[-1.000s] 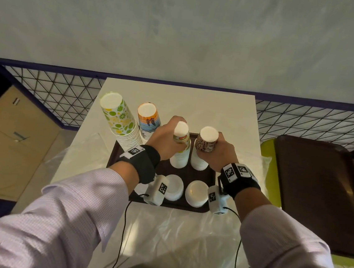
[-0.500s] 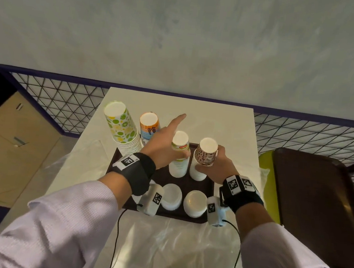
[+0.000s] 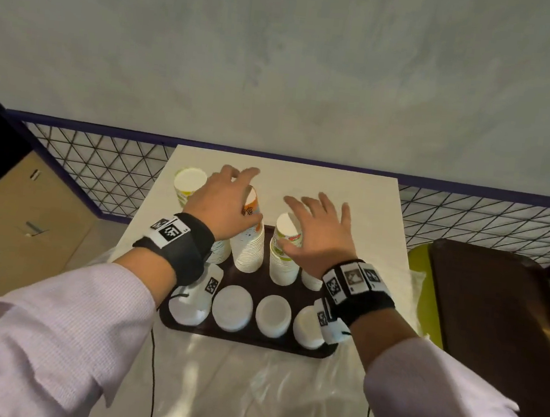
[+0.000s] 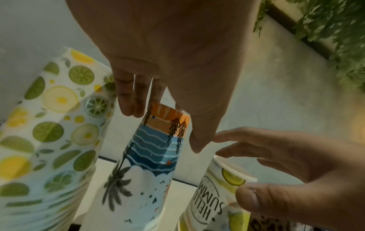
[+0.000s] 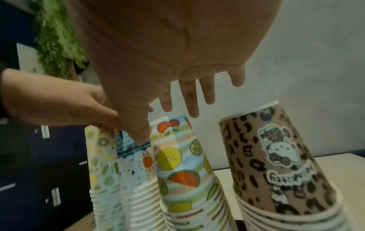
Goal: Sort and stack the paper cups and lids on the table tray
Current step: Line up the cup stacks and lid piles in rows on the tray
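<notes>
Head view: four upright stacks of upturned paper cups on dark brown tray (image 3: 246, 339) on the desk. Left hand (image 3: 220, 202), fingers loosely spread, hovers directly over beach-print stack (image 3: 248, 243); right hand (image 3: 318, 233), fingers spread, holding nothing, over fruit-print stack (image 3: 283, 256).

Likely a café or canteen corner — a small white table (image 3: 283, 182) by a grey plaster wall (image 3: 282, 56), with serving trays (image 3: 246, 341) of printed takeaway cups (image 3: 247, 249). Tan lockers (image 3: 11, 214) stand left — greenery (image 4: 326, 31) hangs nearby.
</notes>
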{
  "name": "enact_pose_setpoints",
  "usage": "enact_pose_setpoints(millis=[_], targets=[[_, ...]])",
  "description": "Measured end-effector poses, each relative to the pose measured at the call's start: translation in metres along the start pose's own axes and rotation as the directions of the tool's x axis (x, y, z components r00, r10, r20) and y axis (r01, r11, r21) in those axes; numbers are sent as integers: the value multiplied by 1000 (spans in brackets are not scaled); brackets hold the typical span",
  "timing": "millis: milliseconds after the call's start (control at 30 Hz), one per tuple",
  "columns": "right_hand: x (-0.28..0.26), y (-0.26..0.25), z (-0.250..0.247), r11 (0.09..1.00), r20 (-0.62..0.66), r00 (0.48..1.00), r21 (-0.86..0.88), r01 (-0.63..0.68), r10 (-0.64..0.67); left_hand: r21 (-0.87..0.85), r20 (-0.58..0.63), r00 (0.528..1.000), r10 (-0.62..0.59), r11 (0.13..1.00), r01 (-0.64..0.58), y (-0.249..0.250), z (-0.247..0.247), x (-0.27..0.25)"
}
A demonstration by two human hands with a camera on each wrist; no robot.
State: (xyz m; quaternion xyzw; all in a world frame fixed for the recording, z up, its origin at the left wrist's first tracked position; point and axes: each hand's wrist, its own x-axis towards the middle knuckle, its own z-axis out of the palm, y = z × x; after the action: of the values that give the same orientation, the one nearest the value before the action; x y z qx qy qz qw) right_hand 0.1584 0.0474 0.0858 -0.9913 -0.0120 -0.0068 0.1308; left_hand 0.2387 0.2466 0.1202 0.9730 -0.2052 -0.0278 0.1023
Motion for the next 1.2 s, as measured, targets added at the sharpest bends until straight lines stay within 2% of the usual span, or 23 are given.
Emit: enact_pose_setpoints(millis=[100,167,267,567,1033,1100,1200], targets=[[9,-3,8,997,108,994,-73,20,-12,-14,108,994,-9,1000,10,0,12,7],[11,-6,13,996,129,992,-90,19,-7,-48,118,993,-7,999,12,-1,19,10],[14,-7,15,997,130,991,-79,-1,11,-62,93,996,10,998,-5,-2,23,14],[13,-7,17,996,145,989,-80,-32,43,-86,118,991,65,995,-55,-7,24,8],[10,-12,13,992,103,993,-118,-51,64,-164,165,983,84,985,-57,-6,16,-1],[10,-12,13,991,102,993,-119,-53,65,-192,114,991,69,980,-46,-4,7,-8],[10,-15,8,993,88,994,-108,-47,56,-265,-105,994,39,962,-66,-3,-14,-18]])
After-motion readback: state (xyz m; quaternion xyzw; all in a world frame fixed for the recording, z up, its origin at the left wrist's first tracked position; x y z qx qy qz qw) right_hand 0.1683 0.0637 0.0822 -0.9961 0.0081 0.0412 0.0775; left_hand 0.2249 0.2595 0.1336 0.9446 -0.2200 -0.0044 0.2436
